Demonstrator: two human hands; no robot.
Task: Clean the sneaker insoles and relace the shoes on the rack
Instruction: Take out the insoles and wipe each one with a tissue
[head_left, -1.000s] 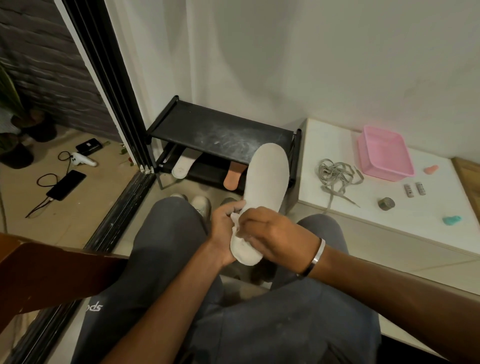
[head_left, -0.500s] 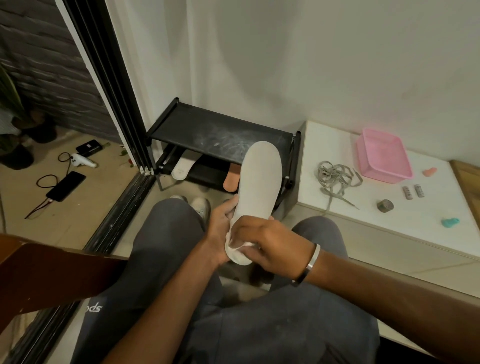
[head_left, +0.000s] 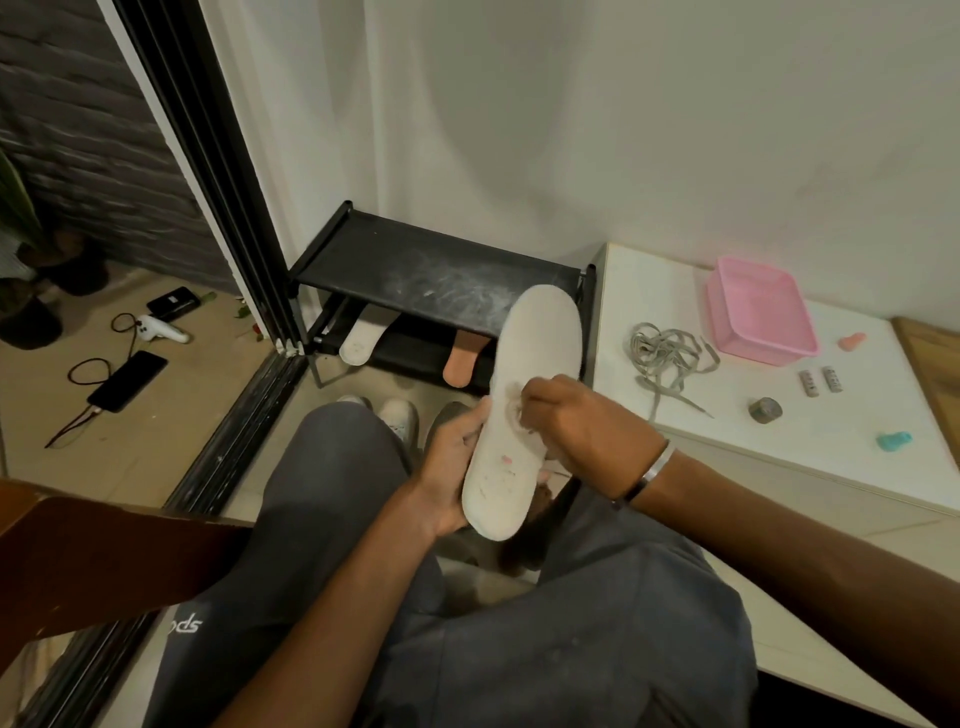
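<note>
insole (head_left: 519, 415), white, held over the lap, long axis running away from the body, toe toward the rack (head_left: 436, 275). left hand (head_left: 452, 462) grips the heel-side edge; right hand (head_left: 576, 421), nearer mid-length, pinches a small cloth (head_left: 511, 413) against its face.

Off-white insole (head_left: 524, 415) with grey smudges and a small pink spot near the heel. Black shoe rack (head_left: 441, 275), top shelf streaked with pale dust; on the lower shelf, a white insole (head_left: 361, 340) and a salmon-orange insole (head_left: 462, 358). Grey laces (head_left: 667, 358) on a white tabletop (head_left: 675, 291). Pink basket (head_left: 758, 312). Dark grey trousers (head_left: 322, 499) with white lettering.
</note>
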